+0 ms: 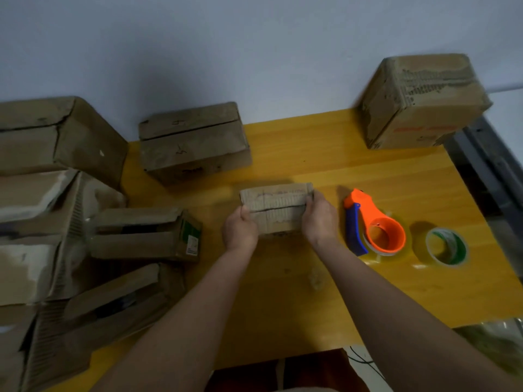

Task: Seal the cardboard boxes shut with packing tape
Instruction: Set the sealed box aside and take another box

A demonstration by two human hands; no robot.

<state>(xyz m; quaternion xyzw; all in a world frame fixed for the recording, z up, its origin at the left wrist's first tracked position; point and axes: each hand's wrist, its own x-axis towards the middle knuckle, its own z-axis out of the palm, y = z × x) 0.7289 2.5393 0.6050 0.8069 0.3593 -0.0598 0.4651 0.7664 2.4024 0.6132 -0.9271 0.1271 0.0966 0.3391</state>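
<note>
**Q:** How far along are you?

**Me:** Yellow wooden table (311, 292) under my arms, pale wall behind it, and I'd judge I'm early in the job. Nearest me, at the left edge, lie open boxes (93, 312) with their flaps up, plainly unsealed. Just past them my left hand (240, 229) and my right hand (319, 219) grip the two ends of a small box (276, 207), fingers curled round its sides, holding the top flaps together. Its seam shows as a dark line and I can't see fresh tape over it.

**Q:** Where's the tape?

**Me:** Just right of my right hand: the orange dispenser (376, 224) with its blue handle lies on the table, and a spare roll (447, 247) sits beside that. Neither hand touches them, so taping this box comes next, I'd say.

**Q:** And farther back?

**Me:** A closed box (192, 142) by the wall has an open-looking gap along its top. The box at the far right (424, 100) looks closed, perhaps already sealed.

**Q:** What can't you tell?

**Me:** Clear tape hardly shows in this blur, so sealed or not is a guess. The left stack is cut off by the frame, and what the boxes hold is hidden.
</note>
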